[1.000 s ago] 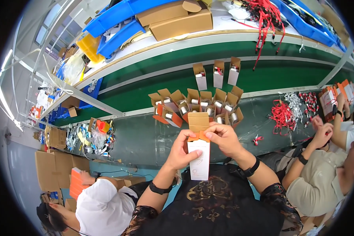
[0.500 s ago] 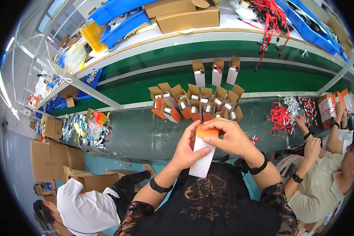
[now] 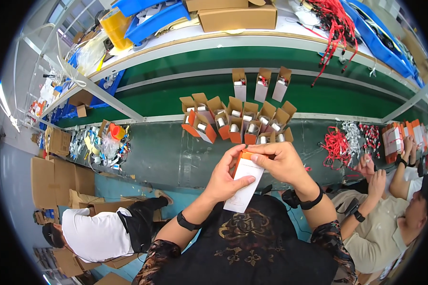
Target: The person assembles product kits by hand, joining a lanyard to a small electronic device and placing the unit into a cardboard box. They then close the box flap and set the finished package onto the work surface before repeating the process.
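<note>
Between my hands is a small white and orange carton (image 3: 245, 187), held tilted in front of my chest, its printed white face toward me. My left hand (image 3: 227, 175) grips the carton's left side, thumb across the white face. My right hand (image 3: 281, 162) pinches the orange top end, with the thumb on the upper edge. The top flap is folded down now. On the bench beyond my hands stands a cluster of open cartons (image 3: 234, 134) with brown flaps up and white cylindrical items inside. Behind them, three more open cartons (image 3: 262, 85) stand in a row.
Red cords (image 3: 336, 145) and white and red small parts lie on the dark bench (image 3: 169, 156) at right, near a co-worker's hands (image 3: 372, 173). Mixed packets (image 3: 110, 147) pile up at left. A shelf (image 3: 218, 53) with blue bins spans above. Another person (image 3: 100, 232) bends at lower left.
The orange top flap, raised before, is now folded down over the carton's end. My right thumb has shifted onto its edge. The person at left has moved further left.
</note>
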Demonstrator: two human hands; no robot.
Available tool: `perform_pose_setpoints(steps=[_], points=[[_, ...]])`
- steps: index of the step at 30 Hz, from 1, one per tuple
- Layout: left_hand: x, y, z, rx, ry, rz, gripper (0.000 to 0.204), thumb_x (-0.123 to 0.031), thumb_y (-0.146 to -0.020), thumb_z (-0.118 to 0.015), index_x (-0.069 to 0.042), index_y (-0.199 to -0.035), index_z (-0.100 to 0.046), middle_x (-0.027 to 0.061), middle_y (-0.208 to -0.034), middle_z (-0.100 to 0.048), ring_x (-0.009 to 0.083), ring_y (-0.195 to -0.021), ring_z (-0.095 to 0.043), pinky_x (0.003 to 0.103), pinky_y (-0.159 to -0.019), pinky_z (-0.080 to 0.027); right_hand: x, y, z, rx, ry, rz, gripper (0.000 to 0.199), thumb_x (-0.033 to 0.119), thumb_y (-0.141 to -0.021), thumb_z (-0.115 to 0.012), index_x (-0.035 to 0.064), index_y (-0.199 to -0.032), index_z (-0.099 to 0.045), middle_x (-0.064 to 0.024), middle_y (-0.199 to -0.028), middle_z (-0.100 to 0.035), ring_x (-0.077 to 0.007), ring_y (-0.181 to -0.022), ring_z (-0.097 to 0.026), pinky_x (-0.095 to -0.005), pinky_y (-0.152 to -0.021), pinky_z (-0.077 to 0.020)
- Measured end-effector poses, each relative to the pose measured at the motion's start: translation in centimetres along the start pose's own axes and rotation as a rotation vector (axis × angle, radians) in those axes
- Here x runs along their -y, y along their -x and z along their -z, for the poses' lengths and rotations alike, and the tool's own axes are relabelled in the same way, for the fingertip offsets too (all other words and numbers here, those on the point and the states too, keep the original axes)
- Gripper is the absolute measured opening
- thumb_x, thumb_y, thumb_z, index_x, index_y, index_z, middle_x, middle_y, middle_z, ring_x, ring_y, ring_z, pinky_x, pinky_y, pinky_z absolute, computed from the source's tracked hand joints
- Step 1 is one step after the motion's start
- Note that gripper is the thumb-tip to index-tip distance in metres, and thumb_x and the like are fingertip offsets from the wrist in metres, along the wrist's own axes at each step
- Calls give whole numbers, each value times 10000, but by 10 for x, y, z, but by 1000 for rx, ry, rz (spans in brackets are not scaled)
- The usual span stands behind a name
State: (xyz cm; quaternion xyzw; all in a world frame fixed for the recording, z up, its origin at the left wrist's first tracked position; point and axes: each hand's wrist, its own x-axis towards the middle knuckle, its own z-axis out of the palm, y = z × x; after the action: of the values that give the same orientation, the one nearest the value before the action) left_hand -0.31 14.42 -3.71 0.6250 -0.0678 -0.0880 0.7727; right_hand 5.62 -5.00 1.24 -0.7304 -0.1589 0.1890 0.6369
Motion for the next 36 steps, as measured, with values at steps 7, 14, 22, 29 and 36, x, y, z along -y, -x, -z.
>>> perform_pose_setpoints(steps=[7,14,22,29,36], points=[[-4,5,3,-75,46,-37,847,-42,-807,-804,-34,-1498,-313,119,-1374,-509,201,-1266,-514,359,-1063,-440,-15,-1,-22,-107,193,308,255,83,-879,-724,8,-1122,-738,-169,-1109,-727,-263,-1043,-682,-355,-933,-513],[20,19,22,-58,75,24,880,-20,-844,-739,-51,-1546,-210,127,-1408,-462,199,-1290,-481,362,-1064,-423,-38,-7,-48,-51,226,367,345,99,-829,-762,34,-1166,-729,-183,-1282,-636,-289,-1138,-634,-377,-978,-484],[48,59,59,50,192,224,943,-111,-837,-751,-47,-1560,-150,121,-1464,-409,216,-1337,-440,393,-1105,-383,-17,-45,-56,139,764,537,404,185,-826,-759,80,-1207,-678,-165,-1268,-582,-350,-1078,-617,-417,-927,-503],[122,72,188,-688,-61,273,642,13,-792,-761,-38,-1348,-444,109,-1231,-597,209,-1112,-608,364,-969,-508,-95,-20,-61,-84,782,221,459,257,-863,-726,84,-1270,-602,-168,-1189,-615,-374,-1071,-611,-440,-897,-510],[183,64,383,-1018,-1031,345,763,-248,-702,-848,8,-1324,-488,244,-1248,-603,414,-1160,-588,469,-970,-471,-208,89,-38,19,974,-396,364,299,-870,-688,104,-1178,-675,-158,-1071,-672,-372,-1012,-650,-465,-861,-535]])
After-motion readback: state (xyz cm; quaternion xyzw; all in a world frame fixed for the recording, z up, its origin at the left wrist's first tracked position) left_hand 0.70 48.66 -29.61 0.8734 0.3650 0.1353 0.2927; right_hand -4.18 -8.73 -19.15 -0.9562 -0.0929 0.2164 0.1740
